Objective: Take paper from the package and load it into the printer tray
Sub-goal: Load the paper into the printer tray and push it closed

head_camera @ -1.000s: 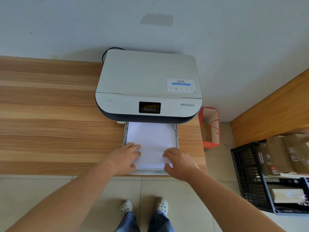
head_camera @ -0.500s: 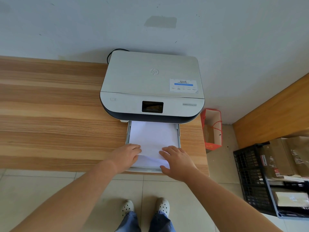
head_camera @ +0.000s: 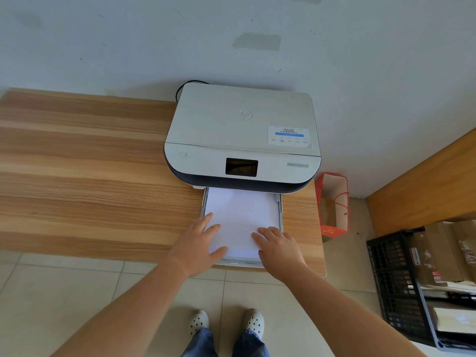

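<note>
both hands, left hand (head_camera: 197, 247) and right hand (head_camera: 279, 249), press flat with fingers straight and spread on the paper (head_camera: 240, 215) in the tray (head_camera: 280, 215) in front of the printer (head_camera: 242, 135).

A red paper gift bag (head_camera: 334, 202) stands on the tiled floor (head_camera: 64, 292) beside the wooden desk (head_camera: 90, 176). A black plastic crate (head_camera: 396, 287) holds cardboard boxes (head_camera: 443, 253).

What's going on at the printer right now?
A person is loading paper into the printer tray. Both hands lie flat on the stack's near end, left hand and right hand, fingers straight. The tray is pulled out, sticking over the desk edge, not yet pushed in.
</note>
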{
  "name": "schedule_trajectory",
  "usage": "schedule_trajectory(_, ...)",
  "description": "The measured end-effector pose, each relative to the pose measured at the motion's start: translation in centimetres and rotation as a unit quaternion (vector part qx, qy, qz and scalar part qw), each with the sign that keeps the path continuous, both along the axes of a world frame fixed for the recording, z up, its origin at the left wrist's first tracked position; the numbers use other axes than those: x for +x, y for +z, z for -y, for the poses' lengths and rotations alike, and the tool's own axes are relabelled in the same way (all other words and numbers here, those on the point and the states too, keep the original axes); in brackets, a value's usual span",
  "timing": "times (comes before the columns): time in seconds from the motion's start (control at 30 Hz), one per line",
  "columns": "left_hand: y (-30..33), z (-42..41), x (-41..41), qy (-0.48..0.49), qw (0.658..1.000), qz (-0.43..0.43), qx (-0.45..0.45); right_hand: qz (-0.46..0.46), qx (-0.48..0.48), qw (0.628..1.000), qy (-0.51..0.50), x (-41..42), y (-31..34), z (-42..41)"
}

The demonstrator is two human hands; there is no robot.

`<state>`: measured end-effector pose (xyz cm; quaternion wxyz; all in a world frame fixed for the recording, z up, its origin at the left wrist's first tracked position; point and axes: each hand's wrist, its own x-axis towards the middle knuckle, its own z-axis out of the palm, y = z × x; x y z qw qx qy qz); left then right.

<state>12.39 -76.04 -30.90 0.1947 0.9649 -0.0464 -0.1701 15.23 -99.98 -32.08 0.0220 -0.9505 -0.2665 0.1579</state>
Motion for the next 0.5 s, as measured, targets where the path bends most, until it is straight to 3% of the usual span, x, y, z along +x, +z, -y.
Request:
schedule_trajectory(0.23, -0.2, 1.4, 0.1, -0.114, 0.981, 0.033, 0.151, 0.005, 0.008, 1.000, -0.006, 0.0, 0.1, 0.5)
schedule_trajectory(0.5, -0.7, 1.8, 0.1, -0.131, 0.968, 0.152, 0.148, -0.025, 0.050, 0.998, -0.004, 0.2, 0.4, 1.5)
